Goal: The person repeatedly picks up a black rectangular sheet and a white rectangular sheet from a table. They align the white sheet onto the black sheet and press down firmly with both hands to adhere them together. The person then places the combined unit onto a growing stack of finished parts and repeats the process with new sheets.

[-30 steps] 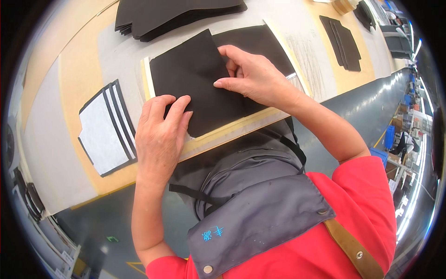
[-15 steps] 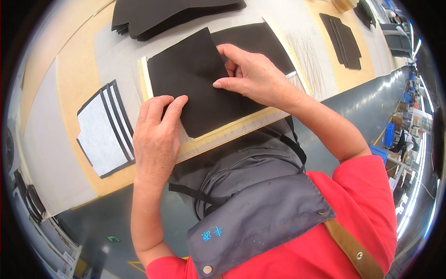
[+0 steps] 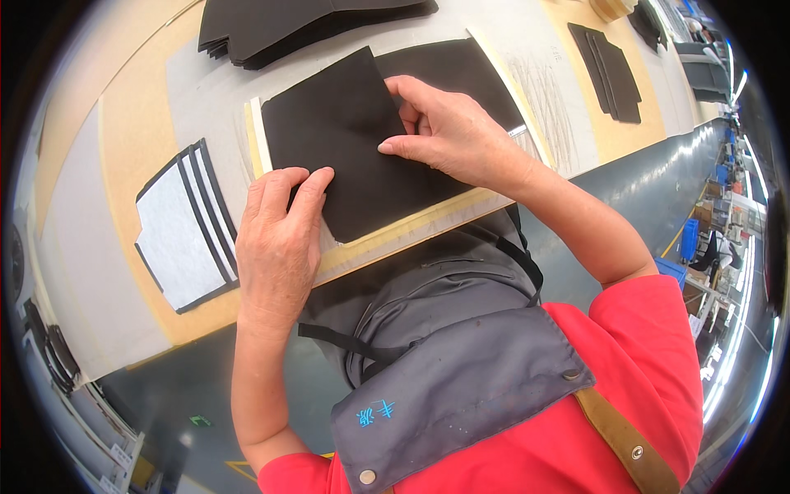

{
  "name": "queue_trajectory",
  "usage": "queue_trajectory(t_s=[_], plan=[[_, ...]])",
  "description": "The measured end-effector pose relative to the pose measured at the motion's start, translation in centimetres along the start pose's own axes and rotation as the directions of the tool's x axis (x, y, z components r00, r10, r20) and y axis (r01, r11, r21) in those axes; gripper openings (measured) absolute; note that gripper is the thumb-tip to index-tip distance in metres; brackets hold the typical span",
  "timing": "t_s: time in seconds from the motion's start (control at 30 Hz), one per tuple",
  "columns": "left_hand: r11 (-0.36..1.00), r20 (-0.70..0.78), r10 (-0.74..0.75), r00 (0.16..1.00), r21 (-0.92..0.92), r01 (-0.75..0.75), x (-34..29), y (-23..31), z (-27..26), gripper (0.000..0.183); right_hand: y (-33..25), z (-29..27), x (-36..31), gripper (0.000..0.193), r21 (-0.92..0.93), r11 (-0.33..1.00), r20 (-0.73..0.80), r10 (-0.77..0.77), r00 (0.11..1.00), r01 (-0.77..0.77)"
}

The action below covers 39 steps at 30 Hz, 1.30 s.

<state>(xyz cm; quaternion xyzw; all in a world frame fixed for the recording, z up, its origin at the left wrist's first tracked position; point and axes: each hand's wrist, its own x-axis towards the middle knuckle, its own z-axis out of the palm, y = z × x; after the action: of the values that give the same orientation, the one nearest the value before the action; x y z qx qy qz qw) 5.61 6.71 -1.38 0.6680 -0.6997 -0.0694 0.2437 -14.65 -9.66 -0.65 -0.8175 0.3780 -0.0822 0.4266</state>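
Bare surface (image 3: 573, 142) is spreading right of the right fingers (image 3: 418, 92). Under their thumb a black sheet (image 3: 329, 119) is lying, its left edge meeting the left fingers (image 3: 311, 189). Right thumb and forefinger are standing apart; either grip I cannot tell. Since a second ago, the left thumb is drawing in.

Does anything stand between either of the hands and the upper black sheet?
Nothing visible blocks the upper black sheet: the left hand is at its left edge, the right hand at its right. The black stack lies beyond it; the black-edged white panels lie to its left.
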Motion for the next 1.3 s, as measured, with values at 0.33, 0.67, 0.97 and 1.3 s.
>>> queue_trajectory(t_s=[0.33,0.67,0.97,1.3], plan=[[0.960,0.068,-0.093,0.993,-0.258,0.108,0.7,-1.9,-1.7,0.037,-0.3,-0.2,-0.1,0.061,0.007,1.000,-0.024,0.028,0.999,-0.028],[0.944,0.123,-0.059,0.991,-0.315,0.095,1.4,-3.3,-2.5,0.040,0.0,0.3,0.0,0.058,0.027,0.997,-0.031,0.077,0.997,-0.076],[0.958,0.084,-0.053,0.995,-0.275,0.074,1.4,-3.2,-2.2,0.030,-0.5,0.4,-0.1,0.059,0.086,0.993,-0.012,0.076,0.997,-0.075],[1.000,0.092,-0.002,0.996,-0.028,0.004,1.4,-0.5,-1.0,0.033,-0.2,0.0,0.1,0.066,0.043,0.998,0.023,0.044,0.999,-0.045]])
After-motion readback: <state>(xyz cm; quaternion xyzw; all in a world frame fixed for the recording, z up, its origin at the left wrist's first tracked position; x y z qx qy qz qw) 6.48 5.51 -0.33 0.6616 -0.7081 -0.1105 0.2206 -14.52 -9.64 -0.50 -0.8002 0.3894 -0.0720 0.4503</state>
